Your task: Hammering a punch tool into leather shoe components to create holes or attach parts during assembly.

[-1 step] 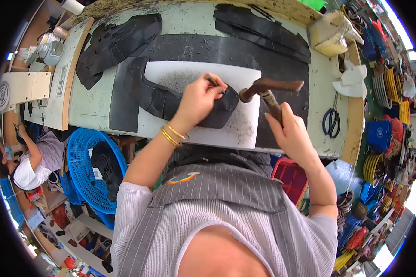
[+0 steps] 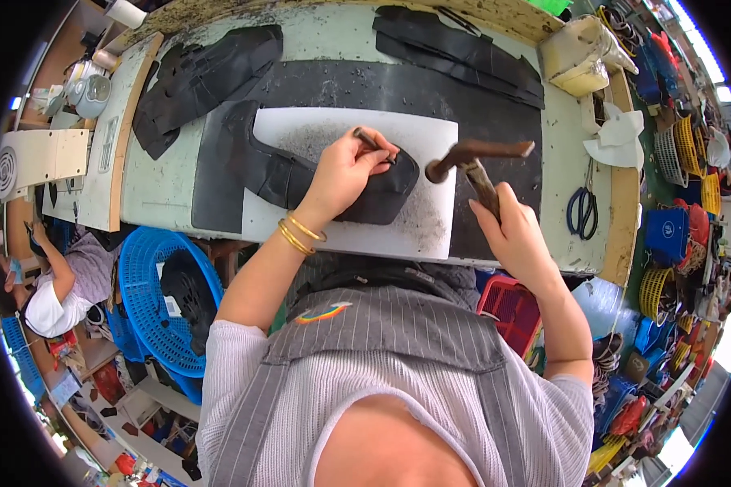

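Observation:
My left hand point(image 2: 351, 169) is closed round a short dark metal punch point(image 2: 365, 140), held at a slant. Its lower end meets a black leather piece point(image 2: 382, 199) near that piece's right end; the exact contact is hidden by my fingers. Under the leather lies a white board point(image 2: 430, 134) strewn with dark crumbs. My right hand point(image 2: 512, 231) grips the wooden handle of a hammer point(image 2: 483, 149). The rusty hammer head is raised to the right of the punch, apart from it.
Black leather pieces point(image 2: 219, 73) lie at the back left, and more strips point(image 2: 463, 57) at the back right. Dark-handled scissors point(image 2: 582, 213) rest at the right edge. A blue basket point(image 2: 138, 276) with black pieces stands lower left. Another person point(image 2: 57, 304) sits at far left.
The hammer has shifted slightly right, away from the punch. The punch's upper end has tipped a little to the left. The leather and board look almost unmoved.

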`<state>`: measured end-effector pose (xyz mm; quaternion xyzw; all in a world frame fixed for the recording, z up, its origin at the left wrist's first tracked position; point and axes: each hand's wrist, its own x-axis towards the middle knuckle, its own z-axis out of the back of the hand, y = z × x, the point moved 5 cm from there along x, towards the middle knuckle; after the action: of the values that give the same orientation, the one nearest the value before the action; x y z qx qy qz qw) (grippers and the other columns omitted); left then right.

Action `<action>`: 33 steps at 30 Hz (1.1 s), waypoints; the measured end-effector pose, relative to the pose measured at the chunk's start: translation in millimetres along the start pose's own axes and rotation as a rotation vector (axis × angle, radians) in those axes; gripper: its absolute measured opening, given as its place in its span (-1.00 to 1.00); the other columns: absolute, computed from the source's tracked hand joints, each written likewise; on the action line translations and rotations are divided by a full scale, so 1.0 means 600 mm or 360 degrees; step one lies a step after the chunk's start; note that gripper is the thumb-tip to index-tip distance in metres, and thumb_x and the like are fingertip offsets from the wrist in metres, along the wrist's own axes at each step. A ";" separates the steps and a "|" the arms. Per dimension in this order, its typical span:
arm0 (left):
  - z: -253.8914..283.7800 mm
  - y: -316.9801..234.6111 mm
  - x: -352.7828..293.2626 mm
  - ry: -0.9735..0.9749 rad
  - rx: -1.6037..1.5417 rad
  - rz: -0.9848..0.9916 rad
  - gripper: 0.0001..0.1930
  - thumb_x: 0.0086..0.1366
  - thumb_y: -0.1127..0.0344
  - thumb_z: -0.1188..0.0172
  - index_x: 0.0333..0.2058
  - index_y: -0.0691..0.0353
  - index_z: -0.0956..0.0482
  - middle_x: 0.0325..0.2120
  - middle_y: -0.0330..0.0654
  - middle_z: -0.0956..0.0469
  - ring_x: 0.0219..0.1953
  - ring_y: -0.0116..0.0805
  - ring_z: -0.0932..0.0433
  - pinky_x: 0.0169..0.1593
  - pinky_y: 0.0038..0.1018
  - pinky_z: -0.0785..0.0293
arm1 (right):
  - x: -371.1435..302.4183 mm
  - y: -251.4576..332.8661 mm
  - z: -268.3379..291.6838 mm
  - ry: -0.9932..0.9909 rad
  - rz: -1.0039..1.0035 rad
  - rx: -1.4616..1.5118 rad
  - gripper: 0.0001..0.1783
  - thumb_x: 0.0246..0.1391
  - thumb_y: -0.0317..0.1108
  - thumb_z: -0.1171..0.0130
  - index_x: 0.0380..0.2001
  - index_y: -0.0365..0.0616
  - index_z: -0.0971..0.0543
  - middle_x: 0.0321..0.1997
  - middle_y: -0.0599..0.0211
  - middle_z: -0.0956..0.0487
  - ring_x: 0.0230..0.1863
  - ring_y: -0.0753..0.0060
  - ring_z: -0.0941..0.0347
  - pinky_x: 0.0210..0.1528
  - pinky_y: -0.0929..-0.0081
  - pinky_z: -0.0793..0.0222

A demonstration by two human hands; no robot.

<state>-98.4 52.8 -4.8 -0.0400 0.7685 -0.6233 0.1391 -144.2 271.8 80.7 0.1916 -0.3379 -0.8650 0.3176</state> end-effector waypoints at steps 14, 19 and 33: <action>-0.041 -0.027 -0.023 -0.0167 0.1140 -0.0520 -0.95 0.20 0.44 -0.16 -0.35 0.23 -0.51 -0.44 -0.22 -0.60 -0.41 -0.50 -0.56 -0.28 -0.62 -0.44 | 0.018 0.112 0.146 -0.0842 0.0235 0.0276 -0.79 0.11 -0.38 -0.16 -0.39 -0.26 -0.36 -0.68 0.40 -0.40 -0.63 0.73 -0.17 -0.62 0.62 -0.14; -0.056 -0.043 -0.036 -0.0263 0.1631 -0.0904 -0.95 0.20 0.38 -0.15 -0.39 0.18 -0.47 -0.52 -0.14 -0.51 -0.44 -0.34 -0.57 -0.33 -0.54 -0.46 | 0.010 0.044 0.016 0.0069 0.0092 0.0042 -0.77 0.13 -0.36 -0.07 -0.45 -0.26 -0.28 -0.65 -0.14 -0.40 -0.58 -0.26 -0.34 -0.58 0.17 -0.26; 0.136 -0.073 -0.060 -0.0603 0.1744 -0.0908 -0.87 0.28 0.28 -0.05 -0.32 0.19 -0.37 -0.49 -0.10 -0.50 -0.47 -0.07 -0.52 -0.40 -0.33 -0.41 | -0.036 -0.066 0.060 -0.0483 -0.0520 0.0534 -0.75 0.14 -0.34 -0.10 -0.49 -0.21 -0.29 -0.73 0.46 -0.32 -0.75 0.70 -0.16 -0.72 0.59 -0.04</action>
<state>-47.3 -25.9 28.5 -0.2752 0.2601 -0.9199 0.1016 -165.0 325.5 80.5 0.1619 -0.4848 -0.8555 0.0835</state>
